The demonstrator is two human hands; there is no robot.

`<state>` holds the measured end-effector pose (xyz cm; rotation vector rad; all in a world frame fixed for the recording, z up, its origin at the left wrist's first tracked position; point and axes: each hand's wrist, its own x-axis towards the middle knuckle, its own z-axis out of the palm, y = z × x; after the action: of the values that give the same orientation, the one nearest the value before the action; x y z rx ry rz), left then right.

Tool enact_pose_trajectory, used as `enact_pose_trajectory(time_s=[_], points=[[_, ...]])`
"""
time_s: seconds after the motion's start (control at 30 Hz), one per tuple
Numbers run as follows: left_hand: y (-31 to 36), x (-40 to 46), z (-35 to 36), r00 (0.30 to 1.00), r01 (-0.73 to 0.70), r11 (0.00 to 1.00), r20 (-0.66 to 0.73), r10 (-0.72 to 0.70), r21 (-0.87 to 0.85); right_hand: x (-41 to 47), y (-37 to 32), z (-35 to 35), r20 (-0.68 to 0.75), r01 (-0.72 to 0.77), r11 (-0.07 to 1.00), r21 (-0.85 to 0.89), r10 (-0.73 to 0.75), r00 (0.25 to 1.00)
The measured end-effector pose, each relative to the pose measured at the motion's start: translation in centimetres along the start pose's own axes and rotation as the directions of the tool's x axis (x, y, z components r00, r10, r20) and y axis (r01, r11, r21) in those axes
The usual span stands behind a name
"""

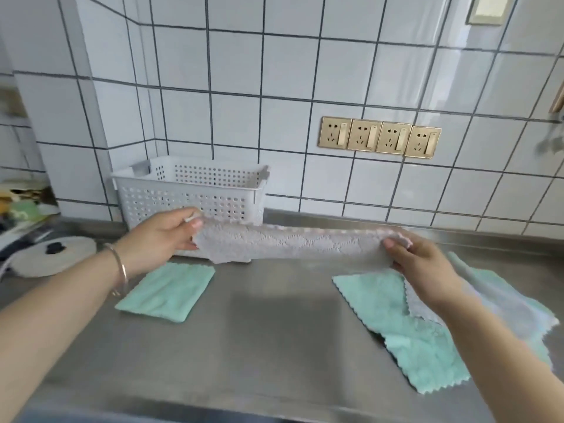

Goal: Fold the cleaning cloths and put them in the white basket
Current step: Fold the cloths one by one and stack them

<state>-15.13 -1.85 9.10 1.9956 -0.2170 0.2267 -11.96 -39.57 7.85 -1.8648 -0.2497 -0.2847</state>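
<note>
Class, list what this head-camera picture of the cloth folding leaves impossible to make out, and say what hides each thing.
- Inside of the white basket: its floor is screened by its own front wall.
- Pile of cloths at right: the count is hidden by overlap and the right hand.
- Clutter at the left edge: blurred and cropped.

The grey cloth [287, 244] hides the bottom front of the white basket [189, 193]. The right hand [427, 267] and its arm cover part of the pile of cloths [427, 340]. A pot lid [52, 254] is partly hidden at the left. The things behind it at the left edge [21, 206] are too blurry to tell. Something at the right edge [551, 141] is blurry too.
</note>
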Motion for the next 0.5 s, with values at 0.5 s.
enact_pose_trajectory(time_s=[0.5], points=[[-10.2,-9.3,2.4,0.822,0.195,0.917,0.453,-0.346,0.348,-9.5,7.5,1.7,0.500,-0.334,0.928,-0.168,0.372,0.782]])
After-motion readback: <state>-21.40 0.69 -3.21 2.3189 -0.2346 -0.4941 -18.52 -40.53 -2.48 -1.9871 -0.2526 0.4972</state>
